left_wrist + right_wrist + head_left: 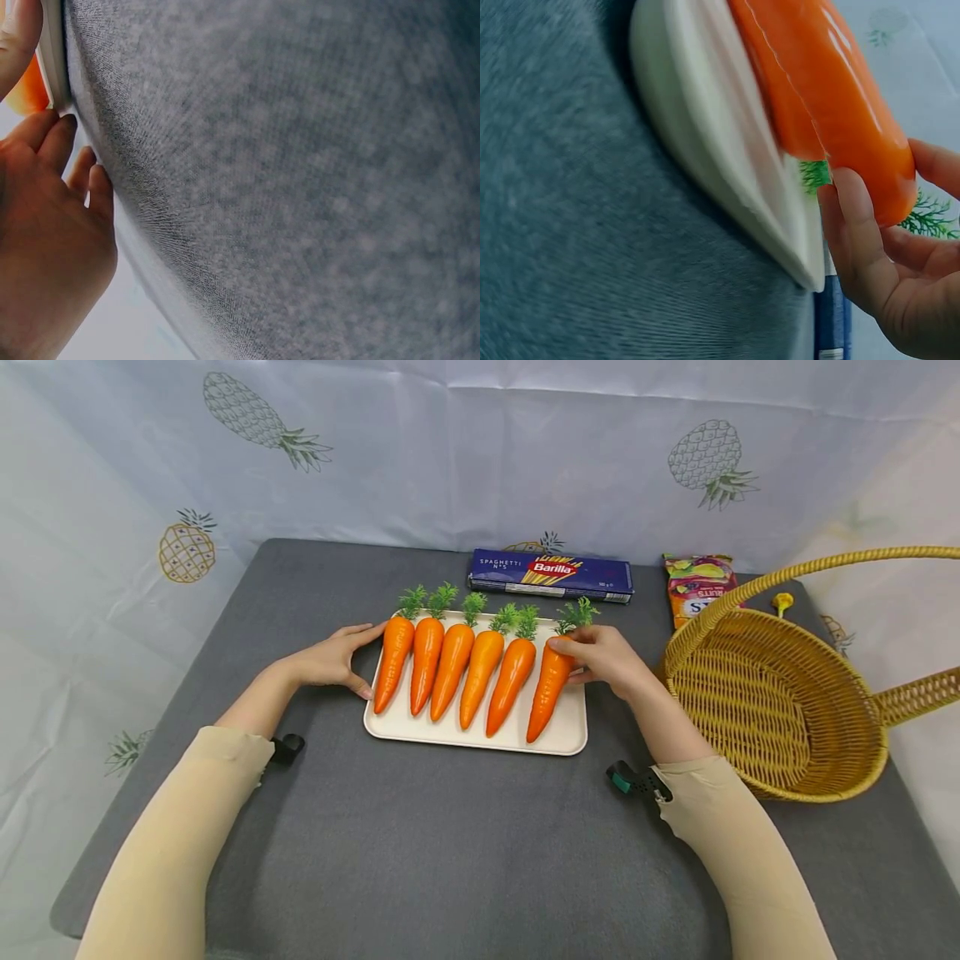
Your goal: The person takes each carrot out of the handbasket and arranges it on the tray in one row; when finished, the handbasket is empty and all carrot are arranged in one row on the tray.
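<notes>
A cream rectangular tray (450, 741) lies on the grey table with several orange carrots side by side on it, their green leafy tops pointing away. My right hand (606, 656) pinches the rightmost carrot (551, 689) near its thick top end, thumb on one side and fingers on the other. In the right wrist view that carrot (847, 97) overlaps the tray's rim (705, 127). At the tray's left end my left hand (330, 662) has its thumb and fingers spread along the edge, close beside the leftmost carrot (393, 664). The left wrist view shows those fingertips (64, 127) right at the rim.
A blue spaghetti box (551, 575) lies behind the tray. At the right stands a yellow woven basket (750, 718) with a tall handle (810, 564). Behind it are a red and orange snack bag (697, 585) and a small yellow object (782, 602). A pineapple-print cloth (487, 460) hangs beyond the table.
</notes>
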Motion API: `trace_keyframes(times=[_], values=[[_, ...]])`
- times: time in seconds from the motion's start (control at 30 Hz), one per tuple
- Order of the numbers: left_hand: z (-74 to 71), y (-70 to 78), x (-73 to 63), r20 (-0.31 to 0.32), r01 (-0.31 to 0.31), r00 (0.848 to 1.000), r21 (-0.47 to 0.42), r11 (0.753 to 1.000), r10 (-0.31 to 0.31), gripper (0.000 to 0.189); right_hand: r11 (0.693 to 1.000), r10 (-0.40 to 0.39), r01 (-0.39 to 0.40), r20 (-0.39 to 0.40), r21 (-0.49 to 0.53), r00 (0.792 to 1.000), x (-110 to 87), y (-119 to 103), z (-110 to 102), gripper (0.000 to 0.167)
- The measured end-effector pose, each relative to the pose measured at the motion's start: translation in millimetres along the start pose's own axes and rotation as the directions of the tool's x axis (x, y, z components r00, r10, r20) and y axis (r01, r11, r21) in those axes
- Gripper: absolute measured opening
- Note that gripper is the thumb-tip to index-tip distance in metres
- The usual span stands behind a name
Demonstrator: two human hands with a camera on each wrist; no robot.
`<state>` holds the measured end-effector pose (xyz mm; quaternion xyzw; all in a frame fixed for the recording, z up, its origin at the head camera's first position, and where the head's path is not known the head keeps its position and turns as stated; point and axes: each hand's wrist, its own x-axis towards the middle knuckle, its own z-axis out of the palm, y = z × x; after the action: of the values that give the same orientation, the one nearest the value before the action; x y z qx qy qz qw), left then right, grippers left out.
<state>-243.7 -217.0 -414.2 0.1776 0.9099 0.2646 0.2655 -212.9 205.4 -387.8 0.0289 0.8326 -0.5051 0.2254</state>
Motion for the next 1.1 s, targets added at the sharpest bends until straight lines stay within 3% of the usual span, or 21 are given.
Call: trace_keyframes(times=[0.57, 0.93, 1.1], values=[[-0.2, -2.8, -0.9, 0.010, -0.002, 1.000, -0.011, 1.000, 0.002, 0.123, 0.996, 0.060, -0.063, -0.047, -0.067, 0.997, 11.0, 2.9, 5.8, 0.057], [0.1, -2.8, -0.4, -0.006, -0.021, 1.000, -0.021, 1.000, 0.021, 0.124, 0.974, 0.041, -0.059, -0.088, -0.217, 0.995, 11.5, -2.2, 11.0, 0.055], [-0.2, -2.1, 0.2, -0.003, -0.021, 1.000, -0.023, 1.000, 0.021, 0.125, 0.970, 0.022, -0.048, -0.107, -0.237, 0.994, 11.0, -0.7, 11.5, 0.054]])
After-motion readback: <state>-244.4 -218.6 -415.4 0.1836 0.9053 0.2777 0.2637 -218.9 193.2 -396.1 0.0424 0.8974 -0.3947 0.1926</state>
